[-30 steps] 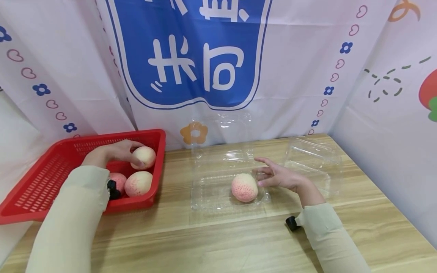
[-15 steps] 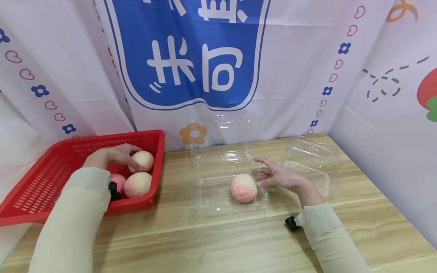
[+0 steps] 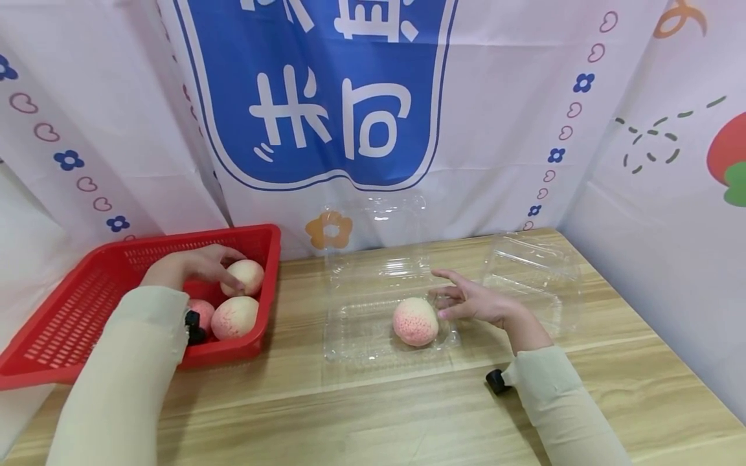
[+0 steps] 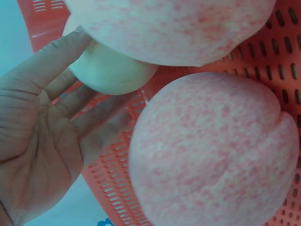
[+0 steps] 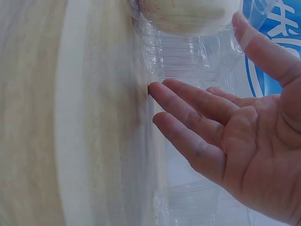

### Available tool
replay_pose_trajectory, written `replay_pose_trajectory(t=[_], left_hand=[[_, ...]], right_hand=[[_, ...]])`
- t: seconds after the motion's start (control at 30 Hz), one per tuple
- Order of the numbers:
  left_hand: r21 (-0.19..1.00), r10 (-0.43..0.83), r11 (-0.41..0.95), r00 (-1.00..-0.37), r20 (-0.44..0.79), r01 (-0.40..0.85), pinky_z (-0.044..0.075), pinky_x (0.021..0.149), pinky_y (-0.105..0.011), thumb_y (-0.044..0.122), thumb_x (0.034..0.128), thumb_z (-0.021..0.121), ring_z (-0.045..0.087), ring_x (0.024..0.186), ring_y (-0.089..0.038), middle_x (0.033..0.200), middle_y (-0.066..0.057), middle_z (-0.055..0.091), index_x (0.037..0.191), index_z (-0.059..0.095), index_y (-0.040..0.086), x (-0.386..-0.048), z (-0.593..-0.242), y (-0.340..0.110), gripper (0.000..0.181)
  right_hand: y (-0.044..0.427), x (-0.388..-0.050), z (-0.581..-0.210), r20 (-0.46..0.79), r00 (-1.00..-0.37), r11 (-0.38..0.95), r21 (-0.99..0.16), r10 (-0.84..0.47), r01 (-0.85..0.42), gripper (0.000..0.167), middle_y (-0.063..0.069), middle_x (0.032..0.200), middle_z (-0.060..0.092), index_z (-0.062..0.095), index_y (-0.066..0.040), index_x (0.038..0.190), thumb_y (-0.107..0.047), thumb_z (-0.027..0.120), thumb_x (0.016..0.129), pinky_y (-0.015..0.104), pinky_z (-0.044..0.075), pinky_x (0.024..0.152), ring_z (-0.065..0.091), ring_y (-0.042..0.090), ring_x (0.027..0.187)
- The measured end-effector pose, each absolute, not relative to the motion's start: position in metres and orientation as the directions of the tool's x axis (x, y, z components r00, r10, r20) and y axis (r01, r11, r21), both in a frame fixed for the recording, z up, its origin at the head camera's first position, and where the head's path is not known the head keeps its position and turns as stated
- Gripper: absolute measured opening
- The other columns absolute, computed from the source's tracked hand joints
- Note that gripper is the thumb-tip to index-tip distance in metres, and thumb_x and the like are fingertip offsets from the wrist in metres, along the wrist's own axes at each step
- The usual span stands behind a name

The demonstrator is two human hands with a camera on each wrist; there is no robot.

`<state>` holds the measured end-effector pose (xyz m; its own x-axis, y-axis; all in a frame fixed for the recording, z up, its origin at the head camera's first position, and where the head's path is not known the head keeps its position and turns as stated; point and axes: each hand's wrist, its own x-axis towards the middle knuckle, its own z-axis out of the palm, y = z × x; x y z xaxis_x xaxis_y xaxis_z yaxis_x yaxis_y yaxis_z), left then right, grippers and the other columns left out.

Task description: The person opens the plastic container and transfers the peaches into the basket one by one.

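Note:
In the head view my left hand [image 3: 201,265] reaches into the red plastic basket [image 3: 269,259]. Its thumb and fingers hold a cream-coloured peach [image 3: 246,277] at the basket's right side. Two other peaches lie nearer the front, a pink-and-cream peach [image 3: 235,317] and a pinker peach [image 3: 202,310], partly hidden by the wrist. My right hand [image 3: 474,303], fingers loosely spread, is at the right edge of an open clear plastic clamshell box [image 3: 355,330]. Inside that box sits one pink-speckled peach [image 3: 416,321]; the right hand does not grip it.
A second clear plastic box [image 3: 524,278] stands to the right, behind the right forearm. The wooden table [image 3: 373,414] ends against a printed cloth backdrop [image 3: 495,129], and the clamshell's raised lid [image 3: 379,226] stands before it.
The peach at my left hand has shifted slightly lower in the basket along with the fingers. My right hand and the box have stayed in place.

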<state>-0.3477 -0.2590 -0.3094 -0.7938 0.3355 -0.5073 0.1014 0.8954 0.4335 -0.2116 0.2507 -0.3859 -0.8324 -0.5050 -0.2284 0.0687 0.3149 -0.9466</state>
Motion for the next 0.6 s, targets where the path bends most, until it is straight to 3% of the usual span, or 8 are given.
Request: replay_pose_trajectory(t=[0.37,0.6], left_hand=[[0.404,0.346,0.901,-0.823,-0.450,0.158,0.046,0.100,-0.064,0.041,0.0864,0.073,0.029,0.134,-0.051,0.151,-0.029,0.032,0.152,0.028,0.001,-0.341,-0.284,-0.257,0.089],[0.405,0.348,0.892,-0.877,-0.332,0.201,0.042,0.101,-0.070,0.053,0.0889,0.067,0.025,0.139,-0.053,0.156,-0.031,0.023,0.158,0.004,0.003,-0.334,-0.262,-0.250,0.106]], right_hand=[[0.249,-0.212,-0.389,-0.222,-0.827,0.309,-0.949,-0.516,0.061,0.093,0.029,0.158,0.026,0.001,-0.009,0.159,-0.009,0.067,0.093,0.059,0.035,0.114,0.034,0.049,0.142],[0.250,-0.212,-0.388,-0.214,-0.829,0.314,-0.948,-0.517,0.048,0.093,0.030,0.158,0.025,0.001,-0.008,0.159,-0.007,0.066,0.093,0.059,0.034,0.114,0.034,0.050,0.142]])
